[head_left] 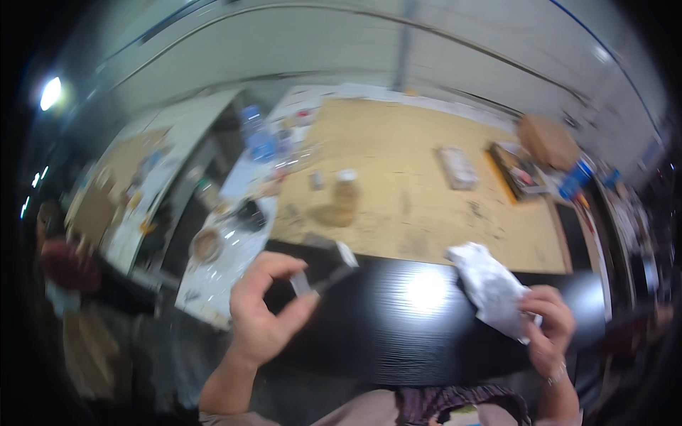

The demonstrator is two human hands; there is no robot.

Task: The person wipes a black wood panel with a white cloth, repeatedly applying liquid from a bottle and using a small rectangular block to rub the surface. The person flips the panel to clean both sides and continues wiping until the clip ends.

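My left hand (266,309) is closed in a pinch above the left part of a glossy black board (398,326). Between thumb and fingers is a small pale flat piece (301,282), too blurred to name more closely. Just beyond it, near the board's far edge, a grey and white shape is smeared by motion. On the right, my right hand (548,323) grips the near end of a crumpled white cloth (490,290), which lies over the board and reaches its far edge. A bottle of yellowish liquid with a white cap (346,199) stands beyond the board.
A tan sheet (398,149) covers the table. On it lie a pale block-like pack (458,168) and a small grey piece (317,179). At right are a shallow box (517,170), brown package (547,142) and blue can (577,177). A water bottle (259,135) and tape roll (207,245) stand left.
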